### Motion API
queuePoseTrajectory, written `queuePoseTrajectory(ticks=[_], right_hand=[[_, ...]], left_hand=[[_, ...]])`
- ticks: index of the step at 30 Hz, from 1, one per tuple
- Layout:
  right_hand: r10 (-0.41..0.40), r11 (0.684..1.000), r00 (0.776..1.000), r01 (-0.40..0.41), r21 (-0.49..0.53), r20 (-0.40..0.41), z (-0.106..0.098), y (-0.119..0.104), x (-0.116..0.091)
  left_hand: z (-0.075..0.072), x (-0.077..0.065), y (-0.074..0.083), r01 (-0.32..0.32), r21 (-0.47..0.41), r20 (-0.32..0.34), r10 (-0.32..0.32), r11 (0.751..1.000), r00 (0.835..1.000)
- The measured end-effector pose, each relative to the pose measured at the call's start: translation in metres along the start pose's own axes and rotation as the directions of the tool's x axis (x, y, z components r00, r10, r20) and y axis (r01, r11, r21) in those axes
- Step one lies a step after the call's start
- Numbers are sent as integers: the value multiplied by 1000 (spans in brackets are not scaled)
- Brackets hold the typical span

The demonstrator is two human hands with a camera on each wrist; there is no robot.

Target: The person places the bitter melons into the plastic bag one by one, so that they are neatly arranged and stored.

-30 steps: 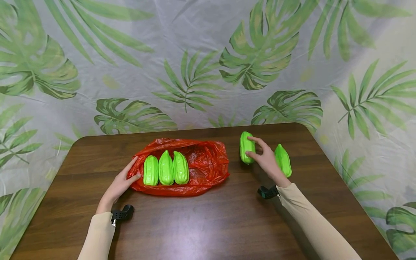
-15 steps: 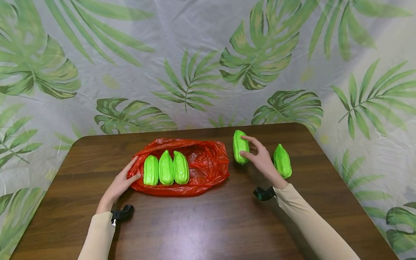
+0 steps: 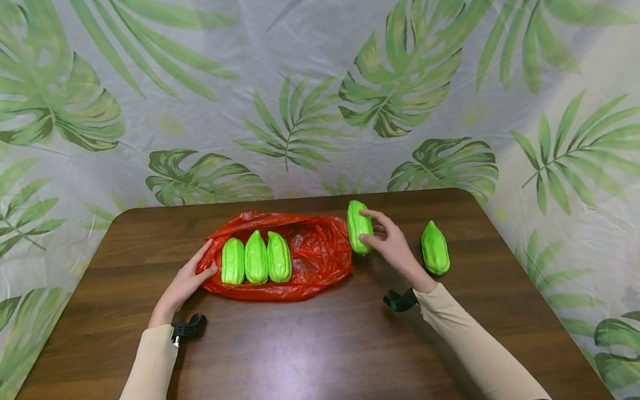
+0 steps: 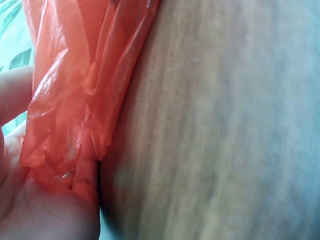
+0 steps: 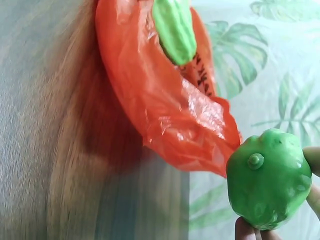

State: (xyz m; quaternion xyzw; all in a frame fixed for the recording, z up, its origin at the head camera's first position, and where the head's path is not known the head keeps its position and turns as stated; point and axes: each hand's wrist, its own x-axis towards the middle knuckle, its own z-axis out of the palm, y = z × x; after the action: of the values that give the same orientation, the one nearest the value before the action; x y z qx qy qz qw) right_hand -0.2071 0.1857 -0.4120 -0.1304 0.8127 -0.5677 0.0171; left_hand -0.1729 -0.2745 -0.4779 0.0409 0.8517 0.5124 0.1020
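My left hand (image 3: 185,284) holds the left end of a red plastic bag (image 3: 320,250), its thumb at the near corner. In the left wrist view the thin bag (image 4: 75,85) lies against the palm and fingers (image 4: 86,175). Three bright green, ridged bitter melons (image 3: 256,258) lie side by side in the bag's open mouth. My right hand (image 3: 392,244) grips another bitter melon (image 3: 359,228) between thumb and fingers, at the bag's right edge. The right wrist view shows this melon's stem end (image 5: 270,175) near the bag. One more bitter melon (image 3: 435,249) lies on the table to the right.
The brown wooden table (image 3: 280,344) has rounded far corners. Behind it hangs a pale cloth (image 3: 310,83) printed with green leaves. A black wrist camera (image 3: 189,326) sits on the left wrist, another (image 3: 400,300) on the right.
My right hand has moved left with its bitter melon, from the bare table to the bag's right edge. The left hand and the bag stay where they were.
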Motion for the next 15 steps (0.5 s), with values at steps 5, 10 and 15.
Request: queuePoseTrajectory(ticks=[5,10,15], right_hand=[[-13,1000,1000,13,1,7,7,-2,1],[-12,1000,1000,12,11,22,12,-17,-3],[-28,999,999,27,35,23,15,-11,1]], left_hand=[[0,1,0,-7,-1,3,7,1000,1000],[0,1,0,-3,6,4,3,1000,1000],[0,2,0,0,12,1,0,1000,1000]])
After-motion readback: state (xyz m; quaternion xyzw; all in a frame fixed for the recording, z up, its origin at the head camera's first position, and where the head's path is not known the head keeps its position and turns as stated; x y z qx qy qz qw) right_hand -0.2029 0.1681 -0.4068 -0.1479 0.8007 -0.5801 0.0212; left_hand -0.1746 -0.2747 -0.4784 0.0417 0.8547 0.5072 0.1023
